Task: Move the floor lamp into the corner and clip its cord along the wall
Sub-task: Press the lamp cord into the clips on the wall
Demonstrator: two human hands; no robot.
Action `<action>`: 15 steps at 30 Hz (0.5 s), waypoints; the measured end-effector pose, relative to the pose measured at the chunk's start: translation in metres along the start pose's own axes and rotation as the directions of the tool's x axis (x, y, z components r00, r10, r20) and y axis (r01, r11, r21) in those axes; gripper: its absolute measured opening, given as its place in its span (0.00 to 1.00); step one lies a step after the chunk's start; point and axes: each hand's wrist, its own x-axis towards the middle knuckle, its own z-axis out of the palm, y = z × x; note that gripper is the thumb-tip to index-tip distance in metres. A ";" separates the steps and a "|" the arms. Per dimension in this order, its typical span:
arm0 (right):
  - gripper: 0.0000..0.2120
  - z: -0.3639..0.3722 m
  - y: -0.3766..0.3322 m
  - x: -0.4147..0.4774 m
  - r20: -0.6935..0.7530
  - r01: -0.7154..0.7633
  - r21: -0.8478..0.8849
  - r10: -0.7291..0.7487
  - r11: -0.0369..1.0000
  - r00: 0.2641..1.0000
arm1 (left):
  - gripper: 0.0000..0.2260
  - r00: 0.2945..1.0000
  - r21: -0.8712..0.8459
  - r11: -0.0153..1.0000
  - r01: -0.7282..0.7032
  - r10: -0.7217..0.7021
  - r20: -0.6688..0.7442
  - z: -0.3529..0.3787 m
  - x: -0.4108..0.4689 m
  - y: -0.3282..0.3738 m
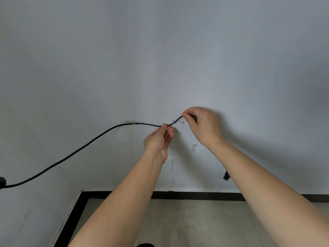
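A black cord (85, 144) runs from the left edge up along the white wall and through a clear clip (131, 122). My left hand (159, 141) pinches the cord just right of that clip. My right hand (202, 124) pinches the cord further right and holds it against a second clear clip (178, 121). A third clear clip (193, 147) sits lower on the wall with no cord in it. The cord's far end is hidden behind my right hand and arm. A black bit of the lamp (2, 181) shows at the left edge.
A white wall socket plate (170, 164) sits below my left hand. A black piece (226, 176) hangs beside my right forearm. A black skirting strip (195, 195) borders the beige floor (187, 223), and the room corner lies at lower left.
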 end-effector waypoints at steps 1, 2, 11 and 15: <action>0.05 0.001 0.005 -0.004 0.002 -0.060 0.024 0.060 0.998 0.998 | 0.05 1.000 -0.011 1.000 0.006 -0.006 -0.003 0.001 0.000 0.001; 0.05 0.003 0.012 -0.010 0.020 -0.133 0.058 0.132 0.989 0.991 | 0.05 1.000 -0.018 1.000 0.009 -0.009 -0.006 0.001 0.001 0.002; 0.10 0.016 0.050 -0.080 0.323 -0.614 0.455 0.522 0.645 0.789 | 0.06 1.000 -0.031 0.999 -0.015 0.014 -0.009 0.003 0.002 0.001; 0.11 0.007 0.074 -0.121 0.407 -0.715 0.376 0.589 0.589 0.698 | 0.08 0.999 -0.033 0.999 -0.034 0.034 0.001 0.001 0.004 0.000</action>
